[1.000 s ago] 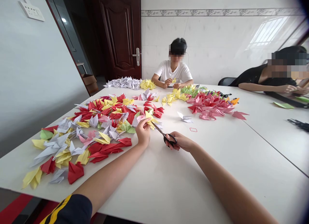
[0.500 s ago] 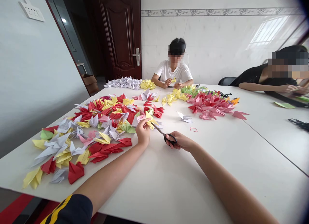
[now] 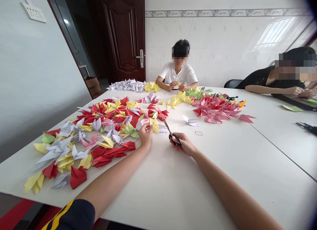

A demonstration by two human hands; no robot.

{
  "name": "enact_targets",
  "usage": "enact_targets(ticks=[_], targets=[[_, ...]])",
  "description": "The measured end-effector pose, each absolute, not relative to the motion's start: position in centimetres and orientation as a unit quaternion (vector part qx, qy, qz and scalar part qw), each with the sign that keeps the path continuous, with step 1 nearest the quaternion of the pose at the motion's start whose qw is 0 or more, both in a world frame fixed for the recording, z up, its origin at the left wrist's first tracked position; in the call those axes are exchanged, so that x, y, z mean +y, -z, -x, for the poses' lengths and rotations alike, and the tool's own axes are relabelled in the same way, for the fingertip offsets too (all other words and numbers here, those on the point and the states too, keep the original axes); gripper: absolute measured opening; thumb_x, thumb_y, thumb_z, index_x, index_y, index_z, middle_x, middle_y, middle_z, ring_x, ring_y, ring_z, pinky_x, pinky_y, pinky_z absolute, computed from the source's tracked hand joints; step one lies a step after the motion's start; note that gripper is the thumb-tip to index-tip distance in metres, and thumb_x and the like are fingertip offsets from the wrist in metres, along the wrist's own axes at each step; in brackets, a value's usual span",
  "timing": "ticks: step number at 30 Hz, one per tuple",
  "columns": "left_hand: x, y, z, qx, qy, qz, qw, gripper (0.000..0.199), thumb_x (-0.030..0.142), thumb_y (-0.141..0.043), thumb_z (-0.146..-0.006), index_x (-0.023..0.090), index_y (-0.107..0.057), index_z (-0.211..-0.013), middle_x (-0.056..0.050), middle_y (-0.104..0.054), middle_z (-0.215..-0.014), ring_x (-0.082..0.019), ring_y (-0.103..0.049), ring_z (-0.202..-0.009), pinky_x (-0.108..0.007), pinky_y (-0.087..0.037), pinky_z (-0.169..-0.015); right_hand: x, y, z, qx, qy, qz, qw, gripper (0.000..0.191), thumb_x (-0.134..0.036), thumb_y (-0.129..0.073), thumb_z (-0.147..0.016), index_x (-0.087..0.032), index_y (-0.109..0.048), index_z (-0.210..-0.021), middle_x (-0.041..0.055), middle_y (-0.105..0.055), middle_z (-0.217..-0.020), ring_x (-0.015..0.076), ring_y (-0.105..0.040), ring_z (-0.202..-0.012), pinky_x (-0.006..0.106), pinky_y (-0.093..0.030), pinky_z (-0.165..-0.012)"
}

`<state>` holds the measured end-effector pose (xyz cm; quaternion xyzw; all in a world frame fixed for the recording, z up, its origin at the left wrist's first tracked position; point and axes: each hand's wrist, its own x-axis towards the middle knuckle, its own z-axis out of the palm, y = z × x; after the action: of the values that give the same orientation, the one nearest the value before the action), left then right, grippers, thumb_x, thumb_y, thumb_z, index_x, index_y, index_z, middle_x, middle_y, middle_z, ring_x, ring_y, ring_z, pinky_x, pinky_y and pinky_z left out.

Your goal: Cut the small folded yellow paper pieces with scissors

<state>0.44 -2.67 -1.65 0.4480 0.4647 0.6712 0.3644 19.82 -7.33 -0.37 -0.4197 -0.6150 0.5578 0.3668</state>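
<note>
Between the thumb and fingers of my left hand (image 3: 146,134) is a yellow folded paper piece (image 3: 155,125), just right of the large pile of folded papers. My right hand (image 3: 182,144) grips black-handled scissors (image 3: 176,140) whose blades point up and to the left. The blade tips lie near the yellow piece, apart from it. Red, yellow, white, pink and green folded papers (image 3: 109,154) cover the left part of the white table (image 3: 158,190).
A single white folded paper (image 3: 190,120) lies beyond my right hand. Pink folded papers (image 3: 215,107) are heaped farther back. Across the table, a person in white (image 3: 177,71) holds a yellow piece; another person in black (image 3: 262,78) leans at the right.
The scissors have moved off the yellow piece and now point more upward. The yellow piece has turned in my left hand, which has shifted slightly down and left.
</note>
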Motion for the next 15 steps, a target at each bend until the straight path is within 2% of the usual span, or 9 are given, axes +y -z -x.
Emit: enact_targets(ticks=[3, 8, 15], targets=[[-2.57, 1.53, -0.52, 0.435, -0.693, -0.412, 0.4, 0.028, 0.041, -0.068, -0.075, 0.017, -0.062, -0.085, -0.006, -0.068, -0.082, -0.017, -0.066, -0.073, -0.027, -0.053, -0.065, -7.29, 0.41, -19.96, -0.648, -0.497, 0.446, 0.367, 0.042, -0.061, -0.06, -0.08, -0.02, -0.054, -0.073, -0.0014, -0.055, -0.061, 0.0105, -0.042, -0.047, 0.025, -0.029, -0.043], [-2.63, 1.15, -0.66, 0.389, -0.711, -0.35, 0.471, 0.025, 0.038, -0.061, -0.079, 0.019, -0.054, -0.094, -0.003, -0.067, -0.073, -0.017, -0.067, -0.064, -0.03, -0.056, -0.065, -7.17, 0.36, -20.24, -0.738, -0.282, 0.5, 0.354, 0.038, -0.048, -0.074, -0.068, -0.021, -0.049, -0.063, -0.0037, -0.049, -0.062, 0.0116, -0.039, -0.058, 0.025, -0.032, -0.053], [-2.69, 1.08, -0.55, 0.423, -0.697, -0.344, 0.466, 0.02, 0.033, -0.052, -0.078, 0.017, -0.054, -0.09, -0.002, -0.065, -0.065, -0.017, -0.066, -0.056, -0.025, -0.051, -0.054, -6.99, 0.68, -20.11, -0.716, -0.269, 0.54, 0.351, 0.039, -0.053, -0.071, -0.07, -0.021, -0.05, -0.064, -0.0029, -0.05, -0.061, 0.0128, -0.038, -0.059, 0.025, -0.031, -0.053]])
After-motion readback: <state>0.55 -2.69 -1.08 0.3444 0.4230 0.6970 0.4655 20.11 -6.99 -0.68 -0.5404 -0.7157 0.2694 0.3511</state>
